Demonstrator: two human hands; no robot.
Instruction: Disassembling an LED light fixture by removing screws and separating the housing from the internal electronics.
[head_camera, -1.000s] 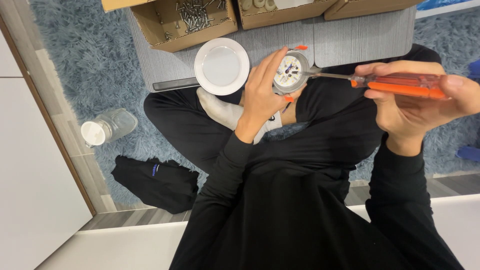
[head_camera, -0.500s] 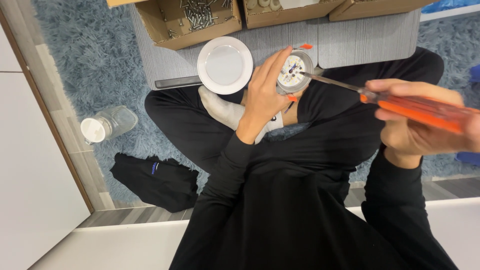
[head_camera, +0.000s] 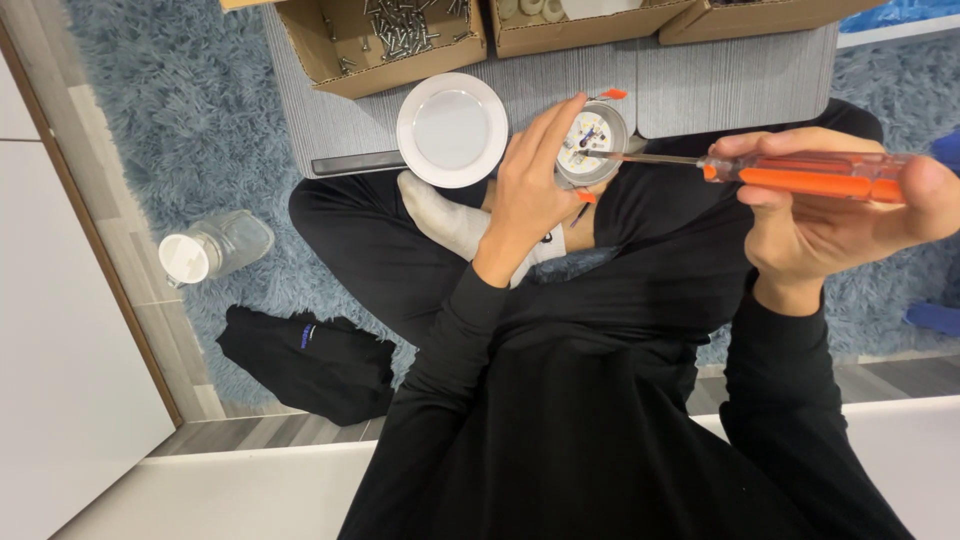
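Your left hand (head_camera: 530, 185) grips the round metal light fixture (head_camera: 590, 143) over your lap, fingers wrapped along its left rim. Your right hand (head_camera: 835, 205) is closed around the orange-handled screwdriver (head_camera: 800, 174), whose shaft lies nearly level with its tip on the fixture's face. Just left of the fixture lies a white round trim disc (head_camera: 452, 130) on a grey board (head_camera: 700, 85). Beyond stand cardboard boxes, one holding screws (head_camera: 400, 25). A capped clear jar (head_camera: 212, 248) and a black cloth (head_camera: 305, 360) rest on the blue rug (head_camera: 160, 120) at left. Compared with half a second ago, the screwdriver has levelled from a downward slant.
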